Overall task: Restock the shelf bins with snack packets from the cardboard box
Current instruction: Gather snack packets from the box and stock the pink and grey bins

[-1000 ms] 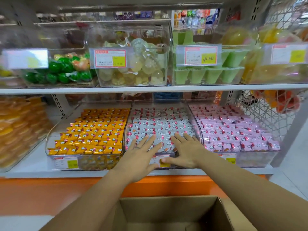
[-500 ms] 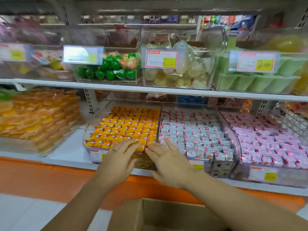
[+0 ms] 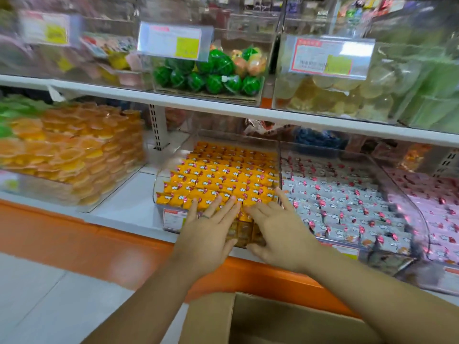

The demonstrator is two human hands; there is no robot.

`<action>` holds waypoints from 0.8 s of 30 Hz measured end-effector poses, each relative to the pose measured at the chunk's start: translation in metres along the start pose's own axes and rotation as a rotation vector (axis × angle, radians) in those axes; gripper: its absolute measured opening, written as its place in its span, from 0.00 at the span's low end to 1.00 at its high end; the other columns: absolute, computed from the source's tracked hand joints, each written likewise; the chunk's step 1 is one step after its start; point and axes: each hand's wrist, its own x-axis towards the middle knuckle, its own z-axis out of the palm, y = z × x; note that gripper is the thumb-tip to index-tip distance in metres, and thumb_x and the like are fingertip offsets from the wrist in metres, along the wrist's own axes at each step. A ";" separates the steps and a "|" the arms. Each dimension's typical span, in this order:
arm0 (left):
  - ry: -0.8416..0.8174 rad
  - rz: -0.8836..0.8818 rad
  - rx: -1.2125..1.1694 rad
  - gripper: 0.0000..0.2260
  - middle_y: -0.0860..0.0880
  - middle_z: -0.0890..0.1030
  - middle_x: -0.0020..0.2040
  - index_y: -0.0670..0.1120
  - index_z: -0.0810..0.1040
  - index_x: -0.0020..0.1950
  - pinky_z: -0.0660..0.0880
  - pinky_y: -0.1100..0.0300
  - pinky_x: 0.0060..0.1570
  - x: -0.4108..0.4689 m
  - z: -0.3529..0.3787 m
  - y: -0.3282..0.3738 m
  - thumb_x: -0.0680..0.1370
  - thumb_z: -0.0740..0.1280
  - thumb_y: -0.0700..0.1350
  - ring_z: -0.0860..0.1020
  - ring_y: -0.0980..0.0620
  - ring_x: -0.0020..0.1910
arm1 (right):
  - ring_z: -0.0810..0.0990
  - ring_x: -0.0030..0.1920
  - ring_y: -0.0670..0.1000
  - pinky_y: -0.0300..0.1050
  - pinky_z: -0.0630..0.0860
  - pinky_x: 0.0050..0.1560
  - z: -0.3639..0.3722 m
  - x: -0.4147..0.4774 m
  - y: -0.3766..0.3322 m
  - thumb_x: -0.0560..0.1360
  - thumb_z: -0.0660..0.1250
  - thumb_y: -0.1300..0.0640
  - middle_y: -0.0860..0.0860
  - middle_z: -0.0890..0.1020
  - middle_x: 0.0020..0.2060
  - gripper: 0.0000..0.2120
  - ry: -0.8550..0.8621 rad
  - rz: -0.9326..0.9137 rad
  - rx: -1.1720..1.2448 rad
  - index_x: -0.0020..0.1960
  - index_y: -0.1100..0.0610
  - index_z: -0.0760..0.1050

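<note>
Orange pkts [image 3: 223, 180] in bin [image 3: 158, 177]; L hand [image 3: 206, 234], R hand [image 3: 280, 234] flat on front

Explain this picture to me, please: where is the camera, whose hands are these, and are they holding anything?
There is no machine here. A person wears a camera on the head, looking forward and down. The left hand and right hand are open, fingers straight, at the front rows of orange-yellow snack packets in a clear plastic bin on the white lower shelf. They hold nothing. Right of them lie white snack packets. The open brown cardboard box sits below, nearest the camera.
</note>
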 end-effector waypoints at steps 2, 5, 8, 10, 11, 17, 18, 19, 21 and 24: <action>-0.026 0.000 -0.016 0.32 0.54 0.53 0.77 0.52 0.52 0.78 0.47 0.36 0.71 0.004 -0.001 0.003 0.77 0.60 0.59 0.53 0.49 0.77 | 0.80 0.53 0.50 0.54 0.41 0.74 0.004 -0.003 0.004 0.65 0.66 0.39 0.49 0.81 0.54 0.30 0.017 -0.009 -0.008 0.62 0.54 0.76; -0.061 -0.022 0.025 0.34 0.55 0.42 0.78 0.53 0.43 0.78 0.40 0.37 0.72 0.012 -0.005 0.009 0.79 0.56 0.62 0.42 0.51 0.77 | 0.81 0.50 0.49 0.57 0.47 0.74 0.002 -0.001 0.005 0.64 0.66 0.39 0.47 0.82 0.51 0.29 -0.026 -0.013 -0.038 0.59 0.54 0.77; -0.053 0.014 -0.031 0.33 0.55 0.42 0.78 0.53 0.44 0.78 0.40 0.40 0.73 0.010 -0.008 0.004 0.79 0.55 0.62 0.42 0.51 0.77 | 0.75 0.62 0.51 0.53 0.43 0.73 -0.012 0.003 0.005 0.71 0.61 0.38 0.48 0.78 0.61 0.30 -0.049 -0.042 -0.017 0.67 0.53 0.72; 0.012 0.020 -0.133 0.30 0.54 0.50 0.79 0.52 0.50 0.78 0.45 0.45 0.75 0.002 -0.009 -0.008 0.79 0.54 0.59 0.50 0.52 0.77 | 0.71 0.67 0.53 0.50 0.51 0.73 -0.016 0.007 -0.002 0.73 0.59 0.39 0.50 0.75 0.66 0.30 0.016 -0.045 0.064 0.69 0.54 0.70; 0.088 -0.003 -0.195 0.27 0.53 0.58 0.77 0.52 0.57 0.77 0.53 0.45 0.74 -0.003 -0.010 -0.016 0.79 0.55 0.57 0.58 0.50 0.75 | 0.68 0.69 0.53 0.48 0.56 0.72 -0.017 0.009 -0.009 0.74 0.61 0.41 0.51 0.72 0.68 0.29 0.036 -0.036 0.109 0.71 0.54 0.68; 0.300 -0.228 -0.180 0.22 0.47 0.78 0.60 0.46 0.77 0.64 0.78 0.51 0.50 -0.025 0.003 -0.056 0.77 0.54 0.54 0.78 0.45 0.56 | 0.45 0.77 0.51 0.45 0.42 0.74 0.002 0.021 -0.041 0.79 0.57 0.42 0.52 0.47 0.78 0.36 -0.033 -0.046 0.148 0.78 0.56 0.44; 0.282 -0.227 -0.134 0.23 0.47 0.78 0.61 0.47 0.77 0.64 0.78 0.51 0.50 -0.025 0.007 -0.057 0.77 0.53 0.56 0.78 0.44 0.56 | 0.43 0.77 0.51 0.46 0.40 0.74 0.005 0.023 -0.042 0.79 0.56 0.41 0.52 0.44 0.77 0.37 -0.061 -0.031 0.154 0.78 0.56 0.42; 0.266 -0.222 -0.094 0.25 0.46 0.78 0.61 0.47 0.76 0.65 0.78 0.50 0.50 -0.024 0.010 -0.057 0.77 0.53 0.58 0.78 0.43 0.56 | 0.41 0.77 0.51 0.46 0.40 0.74 0.008 0.025 -0.042 0.78 0.56 0.40 0.52 0.43 0.77 0.38 -0.076 -0.014 0.168 0.77 0.56 0.40; 0.241 -0.214 -0.040 0.27 0.44 0.77 0.62 0.47 0.75 0.67 0.78 0.49 0.50 -0.018 0.014 -0.055 0.76 0.55 0.61 0.78 0.41 0.56 | 0.43 0.77 0.51 0.47 0.42 0.75 0.014 0.030 -0.042 0.77 0.57 0.39 0.52 0.44 0.77 0.40 -0.074 0.001 0.187 0.78 0.55 0.40; 0.227 -0.205 0.003 0.32 0.43 0.76 0.63 0.47 0.73 0.69 0.78 0.49 0.50 -0.013 0.014 -0.054 0.74 0.54 0.65 0.79 0.41 0.56 | 0.50 0.76 0.51 0.47 0.48 0.75 0.014 0.034 -0.042 0.75 0.61 0.40 0.50 0.54 0.76 0.40 -0.034 -0.015 0.216 0.78 0.54 0.47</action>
